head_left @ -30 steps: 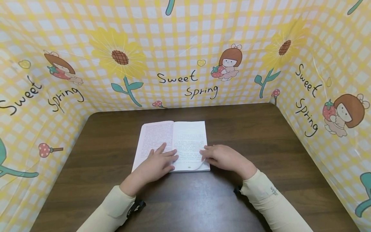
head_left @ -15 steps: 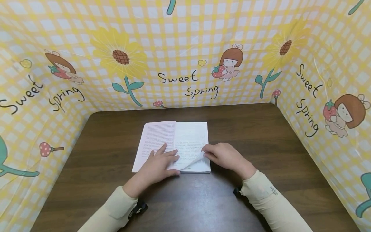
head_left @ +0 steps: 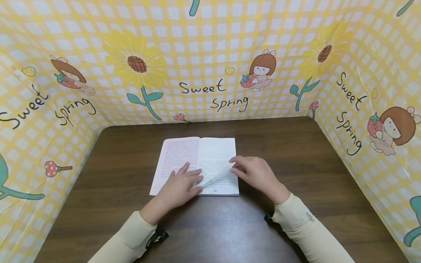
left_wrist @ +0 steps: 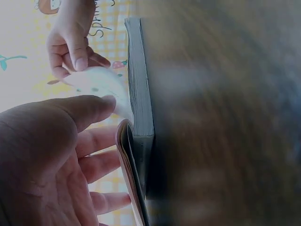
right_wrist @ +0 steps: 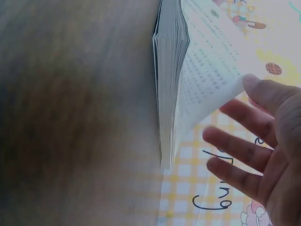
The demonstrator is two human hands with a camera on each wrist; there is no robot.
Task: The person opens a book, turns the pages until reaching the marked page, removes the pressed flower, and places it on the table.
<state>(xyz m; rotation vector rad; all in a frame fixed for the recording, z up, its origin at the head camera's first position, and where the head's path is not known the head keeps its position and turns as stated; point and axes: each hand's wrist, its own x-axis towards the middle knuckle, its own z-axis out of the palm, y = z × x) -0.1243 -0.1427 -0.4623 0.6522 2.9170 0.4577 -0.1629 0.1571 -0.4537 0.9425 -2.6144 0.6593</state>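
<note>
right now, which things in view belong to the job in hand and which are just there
In the job:
open book, left hand on it
lifted page, in the grip of the right hand

Just there:
wooden table
yellow checked cloth

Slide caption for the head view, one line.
Left hand rests on an open book on a brown table; right hand pinches a raised page.

Left forearm (head_left: 121,235) slants in, left hand (head_left: 177,187) palm down, fingers (head_left: 182,168) fanned pretty wide. Right forearm (head_left: 312,230) kinda mirrors it, but the right hand (head_left: 260,176) has thumb (right_wrist: 270,92) and index in a pinch, other fingers spread.
</note>
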